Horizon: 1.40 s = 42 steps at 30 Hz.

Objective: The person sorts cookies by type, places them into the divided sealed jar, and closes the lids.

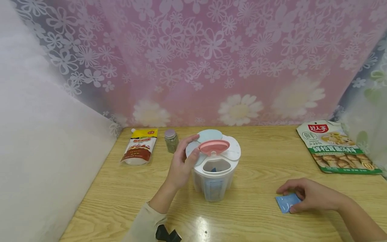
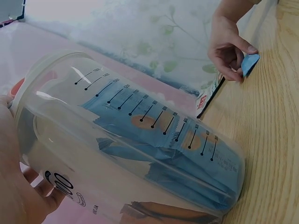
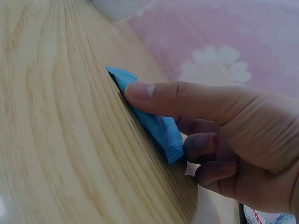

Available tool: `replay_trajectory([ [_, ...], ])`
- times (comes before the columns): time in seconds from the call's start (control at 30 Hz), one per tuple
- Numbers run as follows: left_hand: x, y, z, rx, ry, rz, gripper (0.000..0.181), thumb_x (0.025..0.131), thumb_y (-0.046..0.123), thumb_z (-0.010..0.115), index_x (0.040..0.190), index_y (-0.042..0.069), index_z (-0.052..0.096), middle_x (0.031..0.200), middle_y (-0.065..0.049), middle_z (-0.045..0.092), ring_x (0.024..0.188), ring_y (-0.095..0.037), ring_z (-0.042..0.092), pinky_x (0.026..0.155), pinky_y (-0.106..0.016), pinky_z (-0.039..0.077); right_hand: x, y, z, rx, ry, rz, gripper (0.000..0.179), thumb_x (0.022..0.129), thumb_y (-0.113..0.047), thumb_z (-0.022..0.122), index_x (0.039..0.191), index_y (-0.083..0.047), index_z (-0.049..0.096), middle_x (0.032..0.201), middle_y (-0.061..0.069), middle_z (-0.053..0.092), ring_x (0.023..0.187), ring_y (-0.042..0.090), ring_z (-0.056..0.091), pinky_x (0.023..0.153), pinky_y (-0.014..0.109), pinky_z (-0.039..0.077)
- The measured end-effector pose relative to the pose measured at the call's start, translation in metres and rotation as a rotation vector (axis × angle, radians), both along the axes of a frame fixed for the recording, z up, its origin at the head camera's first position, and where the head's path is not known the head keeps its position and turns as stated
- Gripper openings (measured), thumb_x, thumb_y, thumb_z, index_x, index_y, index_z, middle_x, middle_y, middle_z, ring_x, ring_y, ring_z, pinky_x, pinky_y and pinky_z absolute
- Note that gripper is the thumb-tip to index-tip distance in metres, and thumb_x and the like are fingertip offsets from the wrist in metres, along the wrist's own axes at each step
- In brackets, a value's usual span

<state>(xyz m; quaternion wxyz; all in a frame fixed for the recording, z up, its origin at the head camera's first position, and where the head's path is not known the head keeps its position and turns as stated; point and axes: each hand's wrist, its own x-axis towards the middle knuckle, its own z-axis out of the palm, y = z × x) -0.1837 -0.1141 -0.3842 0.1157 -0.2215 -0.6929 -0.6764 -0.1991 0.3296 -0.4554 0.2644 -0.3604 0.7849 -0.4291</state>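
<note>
A clear plastic storage container (image 1: 214, 188) with a white lid stands upright on the table. Its pink flap (image 1: 214, 146) is raised over an opening. Through its clear wall, several blue packets (image 2: 187, 172) show inside, with a brown-orange one beside them. My left hand (image 1: 181, 164) grips the container near its top, thumb at the lid and fingers round the far side. To the right, my right hand (image 1: 317, 195) holds a small blue packet (image 1: 287, 202) between thumb and fingers, low at the tabletop. In the right wrist view the thumb presses on the packet's face (image 3: 156, 123).
Back left on the wooden table (image 1: 257, 218) stand a white, yellow and brown pouch (image 1: 139, 148) and a small jar (image 1: 171, 141) with a purple lid. A green and white mushroom-picture bag (image 1: 338, 148) lies at the back right. Floral curtains (image 1: 211, 67) hang behind.
</note>
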Motion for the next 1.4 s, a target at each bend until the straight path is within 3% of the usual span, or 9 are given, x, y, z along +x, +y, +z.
replay_trajectory([
  [0.2,0.0,0.0,0.0,-0.007,-0.005,0.002,0.047,0.102,0.032,0.054,0.143,0.009,0.048,0.145,-0.011,0.043,0.126,-0.022,0.05,0.101,-0.023,0.048,-0.001,-0.005,-0.002,0.006,-0.01,-0.008,0.033,0.089,-0.011,0.075,0.121,-0.01,0.067,0.101,0.0,0.068,0.062,0.012,0.045,0.05,0.029,0.036],
  [0.33,0.0,0.0,0.0,-0.016,-0.005,0.011,0.047,0.102,0.033,0.054,0.143,0.01,0.049,0.145,-0.011,0.043,0.128,-0.023,0.049,0.103,-0.023,0.046,-0.003,-0.012,-0.003,-0.043,-0.016,0.016,0.015,0.093,-0.006,0.067,0.107,-0.012,0.069,0.079,0.004,0.059,0.058,0.018,0.042,0.049,0.029,0.039],
  [0.47,0.0,0.0,0.0,-0.014,0.003,0.014,0.046,0.102,0.031,0.054,0.142,0.008,0.049,0.145,-0.012,0.043,0.13,-0.024,0.048,0.104,-0.022,0.045,-0.005,-0.019,-0.001,-0.136,-0.035,0.066,0.018,0.097,0.003,0.058,0.102,-0.01,0.068,0.065,0.009,0.044,0.053,0.023,0.034,0.045,0.032,0.034],
  [0.83,0.001,0.0,0.002,-0.012,0.005,0.015,0.045,0.102,0.028,0.054,0.142,0.008,0.049,0.145,-0.012,0.044,0.13,-0.023,0.048,0.105,-0.023,0.045,-0.007,-0.037,0.019,-0.241,-0.024,0.105,0.029,0.099,0.012,0.044,0.103,-0.007,0.064,0.073,0.009,0.048,0.059,0.024,0.038,0.049,0.035,0.037],
  [1.07,0.001,0.0,0.002,-0.011,0.013,0.014,0.045,0.102,0.026,0.054,0.142,0.007,0.049,0.144,-0.013,0.044,0.129,-0.023,0.048,0.105,-0.023,0.045,-0.003,-0.056,0.039,-0.317,0.029,0.028,0.03,0.097,0.016,0.044,0.103,-0.004,0.065,0.08,0.011,0.059,0.065,0.027,0.048,0.056,0.036,0.047],
  [1.23,0.0,0.0,0.0,-0.003,0.014,0.005,0.044,0.102,0.026,0.054,0.142,0.007,0.049,0.144,-0.012,0.044,0.128,-0.022,0.049,0.104,-0.022,0.045,0.0,-0.071,0.052,-0.384,0.103,-0.075,0.03,0.095,0.018,0.046,0.103,-0.004,0.066,0.083,0.002,0.063,0.066,0.021,0.051,0.057,0.034,0.048],
  [1.4,0.001,-0.001,0.001,-0.002,0.006,-0.001,0.045,0.103,0.029,0.053,0.142,0.008,0.048,0.145,-0.012,0.043,0.128,-0.02,0.049,0.103,-0.023,0.046,0.003,-0.088,0.066,-0.435,0.104,-0.17,0.03,0.097,0.015,0.045,0.103,-0.005,0.066,0.084,-0.006,0.062,0.065,0.018,0.049,0.057,0.032,0.046],
])
